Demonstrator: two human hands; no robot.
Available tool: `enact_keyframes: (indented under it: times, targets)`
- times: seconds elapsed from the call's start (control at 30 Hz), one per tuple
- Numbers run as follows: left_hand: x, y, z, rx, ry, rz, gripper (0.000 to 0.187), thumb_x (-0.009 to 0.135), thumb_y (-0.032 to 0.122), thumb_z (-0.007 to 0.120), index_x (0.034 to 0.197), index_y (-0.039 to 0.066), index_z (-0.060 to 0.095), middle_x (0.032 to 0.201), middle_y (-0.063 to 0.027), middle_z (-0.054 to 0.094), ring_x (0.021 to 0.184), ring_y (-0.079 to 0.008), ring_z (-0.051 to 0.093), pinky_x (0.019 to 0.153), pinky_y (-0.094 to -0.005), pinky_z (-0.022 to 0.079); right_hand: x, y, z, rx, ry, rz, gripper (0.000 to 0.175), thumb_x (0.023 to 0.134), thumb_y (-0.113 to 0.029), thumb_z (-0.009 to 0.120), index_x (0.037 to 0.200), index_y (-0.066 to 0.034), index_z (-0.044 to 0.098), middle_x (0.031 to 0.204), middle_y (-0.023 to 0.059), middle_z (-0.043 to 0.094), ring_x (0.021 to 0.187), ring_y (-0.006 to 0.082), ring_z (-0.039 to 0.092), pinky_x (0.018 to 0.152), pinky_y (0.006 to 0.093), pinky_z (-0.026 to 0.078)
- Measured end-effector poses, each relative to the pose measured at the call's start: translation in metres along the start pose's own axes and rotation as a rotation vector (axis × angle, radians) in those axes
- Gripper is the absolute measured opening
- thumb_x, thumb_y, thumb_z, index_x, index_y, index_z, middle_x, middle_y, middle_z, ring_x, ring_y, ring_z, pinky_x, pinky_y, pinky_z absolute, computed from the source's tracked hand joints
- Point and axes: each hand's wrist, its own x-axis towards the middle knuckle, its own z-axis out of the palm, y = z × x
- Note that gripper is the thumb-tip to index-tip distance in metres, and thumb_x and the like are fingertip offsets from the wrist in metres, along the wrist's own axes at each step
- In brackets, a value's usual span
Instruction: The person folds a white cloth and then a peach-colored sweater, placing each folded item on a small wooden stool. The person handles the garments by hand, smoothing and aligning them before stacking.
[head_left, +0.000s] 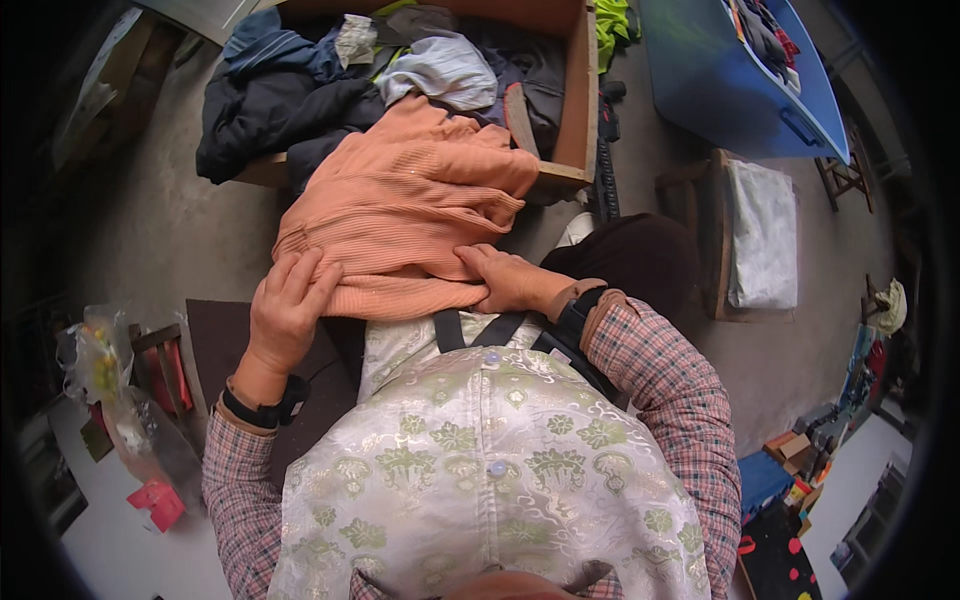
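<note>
An orange ribbed garment (397, 202) stretches from my lap up over the front edge of a wooden box (581, 97). My left hand (289, 307) grips the garment's near left edge, fingers lying on top of the cloth. At the near right, my right hand (517, 279) pinches a fold between thumb and fingers. The cloth between the hands lies in loose horizontal folds. Beyond it, a light blue-grey cloth (442, 71) and dark clothes (292, 105) fill the box. The garment's far end rests against that pile.
A blue plastic bin (735, 82) with clothes stands at the upper right. Below it sits a wooden stool (720, 247) bearing a white sheet (763, 236). Clear plastic bags (112, 375) lie at the left. A black tool-like object (606, 157) is on the floor beside the box.
</note>
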Motion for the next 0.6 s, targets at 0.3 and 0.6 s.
enact_keyframes:
  times: [0.3,0.6]
  targets:
    - [0.09,-0.048,-0.113,-0.523,0.065,-0.018,0.037,0.074,-0.007,0.055,0.108,0.0,0.067,0.102,-0.0147,0.069,0.096,-0.0298,0.068,0.087,-0.0354,0.052,-0.001,-0.008,-0.059,0.849,0.338,-0.162,0.015,0.093,-0.001,0.054,0.103,-0.0043,0.065,0.09,-0.0045,0.064,0.086,0.0079,0.06,0.079,0.0228,0.048]
    - [0.169,-0.061,-0.187,-0.96,-0.173,-0.072,0.045,0.083,-0.001,0.044,0.125,-0.002,0.062,0.118,-0.014,0.067,0.115,-0.0203,0.064,0.101,-0.0337,0.051,-0.091,-0.075,-0.191,1.207,0.479,-0.374,0.034,0.101,-0.013,0.054,0.131,0.0022,0.052,0.126,0.0127,0.063,0.117,0.0191,0.061,0.1,0.0342,0.05]
